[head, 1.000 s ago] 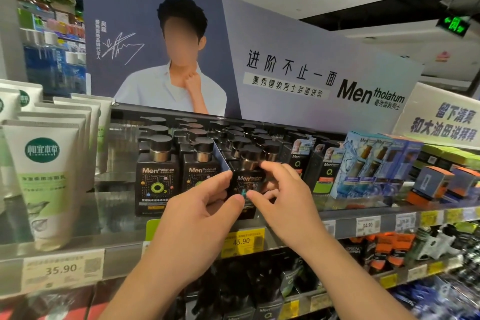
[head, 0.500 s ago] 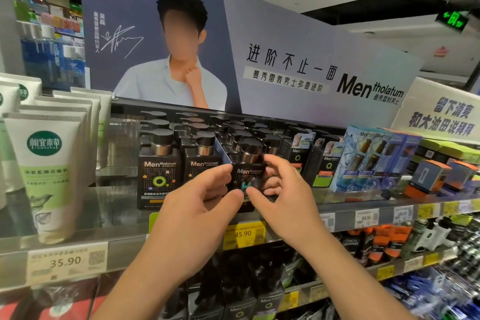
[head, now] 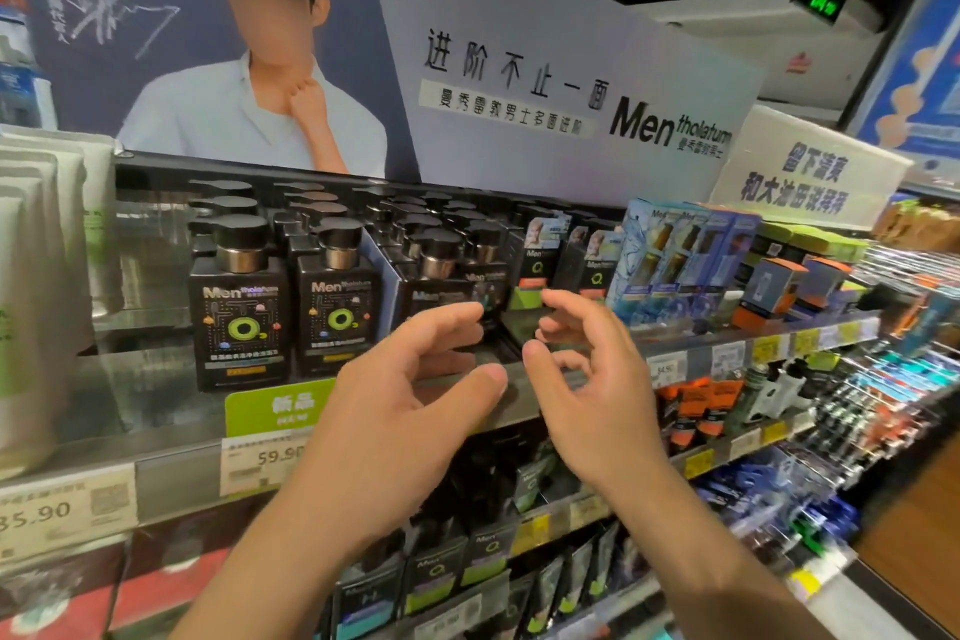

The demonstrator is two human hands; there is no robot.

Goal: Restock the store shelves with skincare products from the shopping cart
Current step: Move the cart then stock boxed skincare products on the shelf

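A black pump bottle with a bronze collar stands at the front of its row on the top shelf, to the right of two matching black bottles. My left hand and my right hand hover just in front of that bottle, a little below it. The fingers of both hands are loosely curled and hold nothing. More black pump bottles fill the rows behind.
White and green tubes stand at the left end of the shelf. Blue boxes and orange and grey boxes sit to the right. Price tags line the shelf edge. Lower shelves hold dark tubes. A brand banner rises behind.
Both hands have let go of the black pump bottle and drawn back from it a little. The bottle now stands on the shelf. The camera has moved closer.
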